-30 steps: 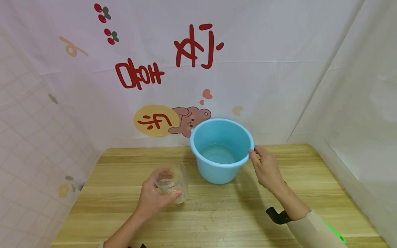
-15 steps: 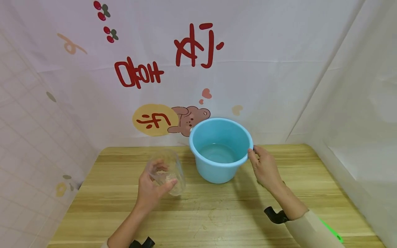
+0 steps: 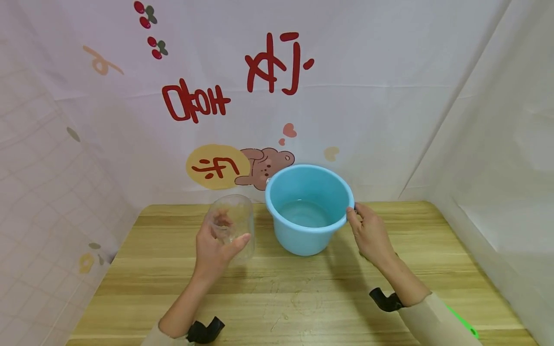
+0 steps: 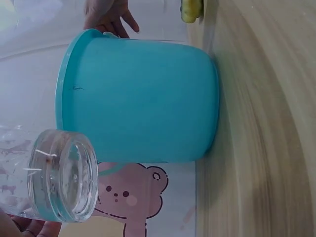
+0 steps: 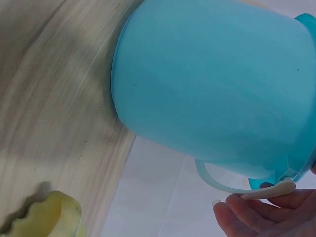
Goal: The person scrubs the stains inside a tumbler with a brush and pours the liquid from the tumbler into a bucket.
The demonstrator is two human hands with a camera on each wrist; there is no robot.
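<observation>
Blue bucket stays gripped by right fingers; leftward, curled left fingers moved the clear cup outward, seemingly mid-handling.

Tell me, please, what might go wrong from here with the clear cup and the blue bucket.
The clear cup could slip, since the left hand holds it up off the tabletop.
The blue bucket might tip and spill its shallow liquid if the right hand, gripping one side, pulls hard.
</observation>
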